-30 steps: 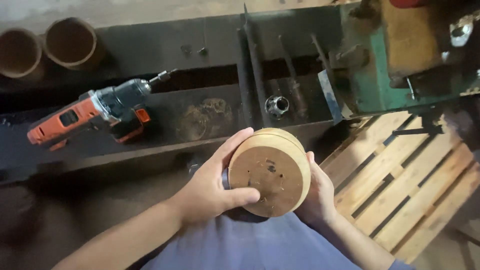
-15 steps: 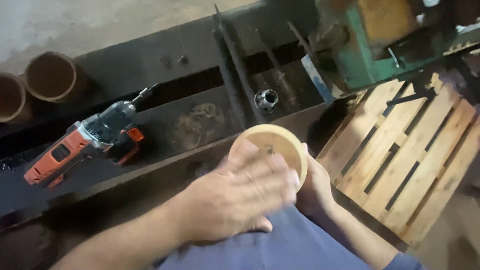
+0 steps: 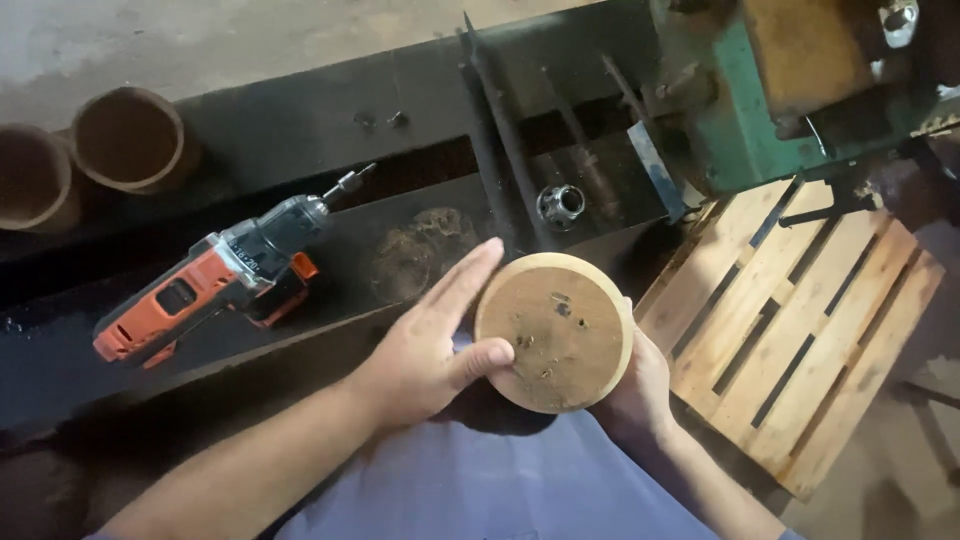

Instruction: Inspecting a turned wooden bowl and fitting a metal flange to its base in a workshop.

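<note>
Resting against left hand (image 3: 425,350) fingers (image 3: 462,283), wooden disc (image 3: 553,332) sits cupped by right hand (image 3: 632,390).

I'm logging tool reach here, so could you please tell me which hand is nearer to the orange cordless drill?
Left. The left hand lies just right of the orange cordless drill, thumb on the round wooden disc. The right hand holds the disc's far side.

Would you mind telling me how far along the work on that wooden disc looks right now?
Done: the wooden disc is cut round, and its face carries several small holes. In hand: the right hand cradles it from behind while the left hand rests thumb on its face, fingers flat along its edge. Left: the drill lies untouched on the bench; nothing is fastened to the disc.
</note>
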